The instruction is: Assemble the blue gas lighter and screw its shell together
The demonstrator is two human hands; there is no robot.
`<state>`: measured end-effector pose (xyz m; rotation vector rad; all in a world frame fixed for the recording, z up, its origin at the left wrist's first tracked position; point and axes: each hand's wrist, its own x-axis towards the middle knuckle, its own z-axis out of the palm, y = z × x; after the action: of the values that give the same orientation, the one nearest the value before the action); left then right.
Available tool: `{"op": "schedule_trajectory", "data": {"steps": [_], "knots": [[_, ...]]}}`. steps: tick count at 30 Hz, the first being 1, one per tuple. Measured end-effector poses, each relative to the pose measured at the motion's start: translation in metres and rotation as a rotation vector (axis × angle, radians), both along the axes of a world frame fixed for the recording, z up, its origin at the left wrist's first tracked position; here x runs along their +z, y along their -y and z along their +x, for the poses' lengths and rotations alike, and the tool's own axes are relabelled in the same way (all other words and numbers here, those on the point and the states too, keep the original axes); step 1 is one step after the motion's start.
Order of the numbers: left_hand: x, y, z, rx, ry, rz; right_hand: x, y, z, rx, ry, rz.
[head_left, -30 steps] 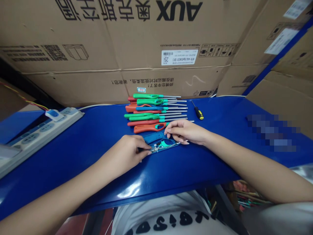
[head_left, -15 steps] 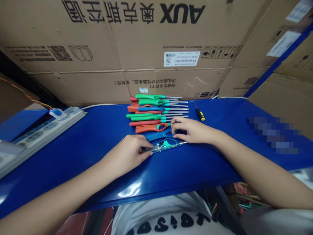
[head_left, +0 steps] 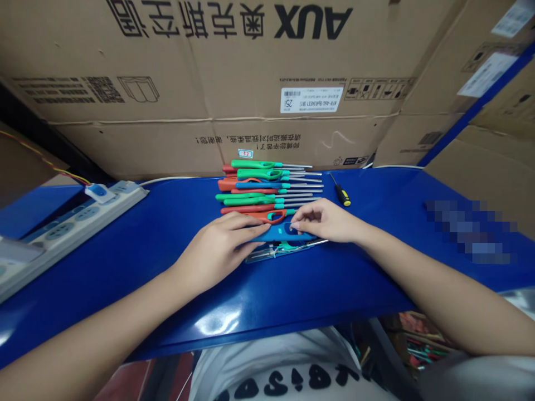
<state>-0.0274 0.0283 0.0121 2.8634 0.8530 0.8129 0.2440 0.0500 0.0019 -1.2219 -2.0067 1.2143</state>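
Note:
My left hand (head_left: 221,245) pinches the left end of a blue lighter casing half (head_left: 278,233) between thumb and fingers. My right hand (head_left: 328,221) has its fingertips closed at the casing's right end, by the trigger opening. Just in front, on the blue table, lies the other casing half (head_left: 267,255) with a metal rod and green and clear parts in it; the held half partly covers it. Directly behind my hands an orange gas lighter (head_left: 261,215) leads a row of red, green and blue lighters (head_left: 254,199), their metal nozzles pointing right.
A yellow-and-black screwdriver (head_left: 343,196) lies right of the row. A white power strip (head_left: 79,223) with a plug runs along the left. A large cardboard box (head_left: 188,83) stands as a wall behind the table (head_left: 175,312). A small numbered label (head_left: 245,153) is on it.
My left hand has moved from the lower half with the inner parts to the blue casing half. That half is now lifted and turned, outer face up, over the other.

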Motion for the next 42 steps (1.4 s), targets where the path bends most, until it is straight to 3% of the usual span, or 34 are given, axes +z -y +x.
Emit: {"op": "schedule_trajectory", "data": {"steps": [10,17,23,35,42], "knots": [[0.002,0.007,0.003,0.07,-0.29,-0.224,0.001,0.009,0.002,0.268,0.244,0.353],[0.002,0.006,0.004,0.115,-0.276,-0.281,0.005,0.013,0.004,0.349,0.318,0.541],[0.0,0.009,0.007,0.135,-0.248,-0.296,0.003,0.014,0.005,0.414,0.333,0.485],[-0.004,0.012,0.01,0.198,-0.243,-0.282,-0.001,0.013,0.002,0.38,0.255,0.491],[-0.003,0.012,0.009,0.219,-0.243,-0.305,-0.001,0.016,0.0,0.34,0.334,0.486]]}}
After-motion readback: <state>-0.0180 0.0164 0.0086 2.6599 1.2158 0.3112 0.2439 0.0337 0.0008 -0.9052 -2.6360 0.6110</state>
